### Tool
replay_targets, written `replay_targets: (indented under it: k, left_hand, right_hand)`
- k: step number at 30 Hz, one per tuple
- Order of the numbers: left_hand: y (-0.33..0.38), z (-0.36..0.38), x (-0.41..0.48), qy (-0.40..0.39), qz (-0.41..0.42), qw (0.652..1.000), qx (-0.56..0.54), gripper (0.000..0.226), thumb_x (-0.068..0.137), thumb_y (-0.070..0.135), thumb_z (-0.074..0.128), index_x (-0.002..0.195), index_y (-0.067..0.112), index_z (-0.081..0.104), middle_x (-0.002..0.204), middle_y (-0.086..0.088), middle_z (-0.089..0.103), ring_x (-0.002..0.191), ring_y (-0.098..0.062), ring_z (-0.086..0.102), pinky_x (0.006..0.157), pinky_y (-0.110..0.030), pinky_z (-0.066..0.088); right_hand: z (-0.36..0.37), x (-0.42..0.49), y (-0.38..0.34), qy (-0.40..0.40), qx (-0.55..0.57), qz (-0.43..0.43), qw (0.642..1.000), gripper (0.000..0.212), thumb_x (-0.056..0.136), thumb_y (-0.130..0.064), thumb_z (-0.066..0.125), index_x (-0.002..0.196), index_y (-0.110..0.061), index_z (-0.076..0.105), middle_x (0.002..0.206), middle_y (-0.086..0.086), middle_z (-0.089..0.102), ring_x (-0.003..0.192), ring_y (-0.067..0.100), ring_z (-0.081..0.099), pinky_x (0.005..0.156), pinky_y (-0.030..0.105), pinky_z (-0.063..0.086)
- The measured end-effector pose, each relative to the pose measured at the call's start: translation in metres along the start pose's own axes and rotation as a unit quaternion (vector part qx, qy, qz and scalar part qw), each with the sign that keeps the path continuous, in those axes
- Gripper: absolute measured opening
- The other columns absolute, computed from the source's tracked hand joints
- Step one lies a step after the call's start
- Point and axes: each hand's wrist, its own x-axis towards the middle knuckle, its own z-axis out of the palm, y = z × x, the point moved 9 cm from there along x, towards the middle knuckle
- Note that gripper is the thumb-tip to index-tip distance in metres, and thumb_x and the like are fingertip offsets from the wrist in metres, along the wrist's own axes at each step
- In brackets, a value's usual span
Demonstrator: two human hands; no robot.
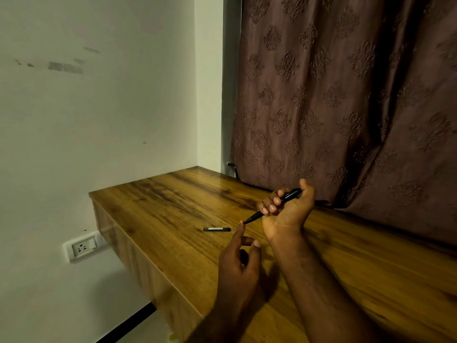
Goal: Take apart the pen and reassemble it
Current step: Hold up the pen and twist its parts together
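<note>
Head view, looking down over a wooden desk (173,201) set in the corner of a room. Right hand (288,209), palm turned up, has its fingers curled shut around a black pen body (277,203), held above the desk and not touching it. Pen's long axis runs from far right, up by the thumb, down to near left, where the tapered tip pokes out below the little finger. Left hand (241,258) sits nearer and lower, holding nothing, fingers loosely spread; its raised forefinger is at the pen tip, touching or just short of it, cannot tell which. So the tip lies just beyond and to the right of that fingertip, and the left hand is plainly the closer one to work it. My guess: the tip section is next to be pinched and twisted or pulled along that slanted axis. A short dark piece with a pale strip, likely the pen's cap (217,229), lies flat on the desk to the left of both hands, apart from them. Desk otherwise bare, glossy grain. White wall on the left with a socket (82,246) below desk level; patterned brown curtain (346,95) behind.
</note>
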Motion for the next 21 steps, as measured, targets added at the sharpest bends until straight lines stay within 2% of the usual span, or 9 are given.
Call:
replay_targets:
  k: [2,4,9,12,14,17,19,21]
  left_hand:
    - [-0.012,-0.010,0.004,0.037,-0.028,0.999,-0.004,0.028,0.094,0.023,0.056,0.120,0.034,0.058,0.092,0.003,0.070,0.067,-0.006,0.061,0.056,-0.019,0.047]
    - [-0.021,-0.023,0.008,0.072,-0.055,0.996,-0.020,0.013,0.094,0.026,0.056,0.103,0.029,0.065,0.090,0.003,0.071,0.070,-0.013,0.060,0.061,-0.028,0.049]
    - [-0.032,-0.036,0.005,0.075,-0.116,0.988,-0.064,0.013,0.096,0.019,0.054,0.098,0.011,0.065,0.084,-0.007,0.069,0.054,-0.009,0.054,0.047,-0.018,0.044]
    - [-0.038,-0.051,0.019,0.066,-0.126,0.988,-0.052,0.015,0.097,0.017,0.052,0.098,0.008,0.063,0.081,-0.008,0.067,0.051,-0.010,0.054,0.046,-0.019,0.044]
    - [-0.046,-0.067,0.036,0.050,-0.141,0.988,-0.024,0.017,0.097,0.019,0.050,0.096,0.006,0.061,0.080,-0.006,0.066,0.053,-0.011,0.055,0.046,-0.020,0.044]
    - [-0.054,-0.089,0.061,0.005,-0.149,0.988,0.030,0.018,0.097,0.020,0.051,0.090,0.007,0.060,0.077,-0.006,0.066,0.053,-0.011,0.057,0.046,-0.022,0.044]
    - [-0.057,-0.097,0.072,-0.027,-0.144,0.987,0.070,0.016,0.098,0.018,0.050,0.091,0.007,0.060,0.079,-0.008,0.066,0.057,-0.014,0.058,0.048,-0.025,0.044]
    - [-0.061,-0.105,0.080,-0.040,-0.131,0.982,0.127,0.016,0.098,0.016,0.050,0.092,0.005,0.060,0.079,-0.009,0.066,0.060,-0.016,0.059,0.050,-0.027,0.046]
  right_hand:
    - [-0.005,0.007,0.012,0.002,-0.004,0.020,1.000,0.040,0.090,-0.039,0.035,0.061,-0.013,0.043,0.045,-0.001,0.035,0.035,0.013,0.030,0.043,0.021,0.024]
    - [-0.012,0.010,0.024,0.012,-0.031,0.039,0.999,0.035,0.092,-0.034,0.031,0.066,-0.013,0.043,0.050,0.002,0.036,0.040,0.015,0.032,0.046,0.025,0.026]
    - [-0.019,0.007,0.043,-0.013,-0.090,0.062,0.994,0.035,0.099,-0.029,0.032,0.074,-0.011,0.048,0.064,0.008,0.049,0.059,0.022,0.049,0.061,0.034,0.039]
    - [-0.025,0.013,0.049,-0.062,-0.215,0.036,0.974,0.031,0.101,-0.023,0.037,0.081,-0.012,0.058,0.077,0.004,0.056,0.071,0.017,0.053,0.069,0.035,0.042]
    - [-0.030,0.017,0.054,-0.100,-0.277,0.027,0.955,0.025,0.101,-0.019,0.042,0.091,-0.010,0.063,0.080,0.004,0.056,0.071,0.014,0.053,0.065,0.032,0.045]
    - [-0.040,0.020,0.064,-0.120,-0.301,0.035,0.945,0.010,0.098,-0.009,0.051,0.103,-0.006,0.058,0.079,0.009,0.058,0.066,0.016,0.058,0.058,0.026,0.051]
    - [-0.044,0.021,0.068,-0.129,-0.331,0.031,0.934,0.009,0.095,-0.005,0.054,0.104,-0.005,0.057,0.081,0.014,0.062,0.064,0.016,0.062,0.052,0.021,0.051]
    - [-0.043,0.021,0.070,-0.149,-0.393,0.016,0.907,0.013,0.093,-0.005,0.058,0.106,-0.003,0.057,0.081,0.014,0.065,0.061,0.013,0.063,0.049,0.018,0.049]
